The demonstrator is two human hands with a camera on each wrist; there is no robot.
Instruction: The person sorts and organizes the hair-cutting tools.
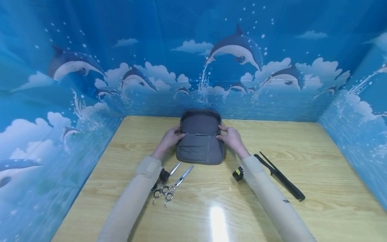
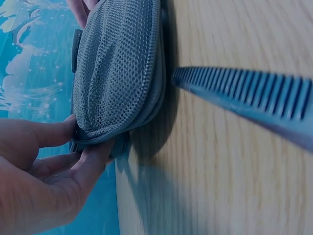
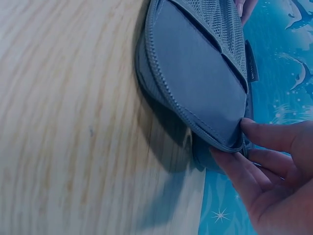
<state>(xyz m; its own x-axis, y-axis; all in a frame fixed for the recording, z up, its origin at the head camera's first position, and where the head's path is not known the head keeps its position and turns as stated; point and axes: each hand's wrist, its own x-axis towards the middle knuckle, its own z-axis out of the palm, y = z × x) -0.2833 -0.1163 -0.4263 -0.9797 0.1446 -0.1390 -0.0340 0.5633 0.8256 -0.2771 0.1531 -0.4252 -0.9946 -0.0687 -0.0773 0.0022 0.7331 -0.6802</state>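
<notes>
A grey zip case (image 1: 193, 148) lies unzipped and spread open near the far edge of the table, its lid leaning up at the back. On its left side my left hand (image 1: 172, 137) pinches the rim close to the fold between thumb and fingers. My right hand (image 1: 231, 137) grips the opposite side the same way. A mesh pocket (image 2: 120, 63) covers part of the inside in the left wrist view, and a smooth panel (image 3: 200, 68) shows in the right wrist view. I see nothing lying loose inside the case.
Two pairs of silver scissors (image 1: 178, 182) lie by my left forearm, partly behind it. A toothed blade (image 2: 239, 88) points at the case in the left wrist view. Right of my right forearm lies a long black tool (image 1: 285, 183) with two slim arms. A dolphin-print curtain (image 1: 193, 67) stands behind.
</notes>
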